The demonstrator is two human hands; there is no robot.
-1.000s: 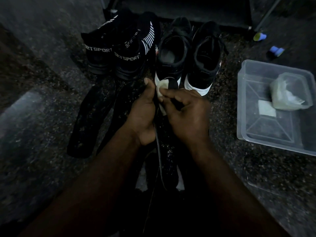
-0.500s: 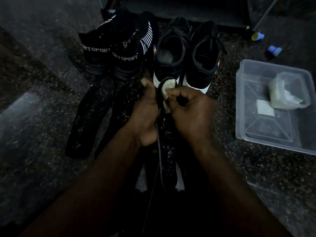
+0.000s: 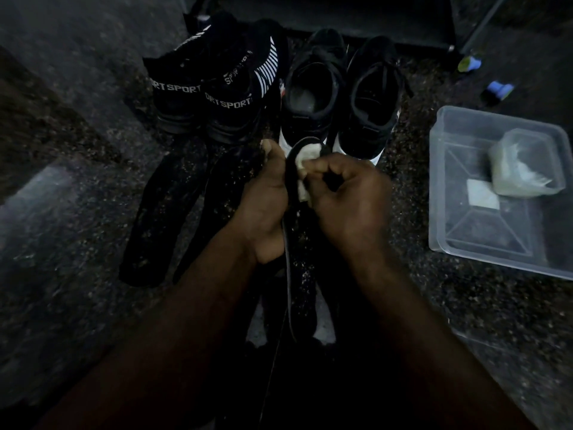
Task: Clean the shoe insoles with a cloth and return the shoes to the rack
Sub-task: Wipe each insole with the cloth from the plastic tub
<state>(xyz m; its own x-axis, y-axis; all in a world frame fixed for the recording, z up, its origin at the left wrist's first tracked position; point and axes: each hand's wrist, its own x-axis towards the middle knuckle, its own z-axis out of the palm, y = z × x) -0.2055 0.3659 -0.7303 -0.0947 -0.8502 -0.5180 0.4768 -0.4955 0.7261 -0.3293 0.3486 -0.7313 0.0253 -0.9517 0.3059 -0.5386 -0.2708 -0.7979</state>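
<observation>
On the dark floor (image 3: 77, 274) stand two pairs of black shoes (image 3: 313, 119), with a clear plastic box (image 3: 496, 117) to the right. Two insoles (image 3: 161, 218) lie before them. The left hand (image 3: 263, 209) grips a third insole (image 3: 299, 283) on edge, and the right hand (image 3: 350, 203) pinches a white cloth (image 3: 305, 158) against its top end.

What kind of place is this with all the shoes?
Probably a home entryway, though I can't be sure. Shoes stand on a speckled stone floor, a dark rack frame rises just behind them, and a clear plastic tub sits alongside.
</observation>
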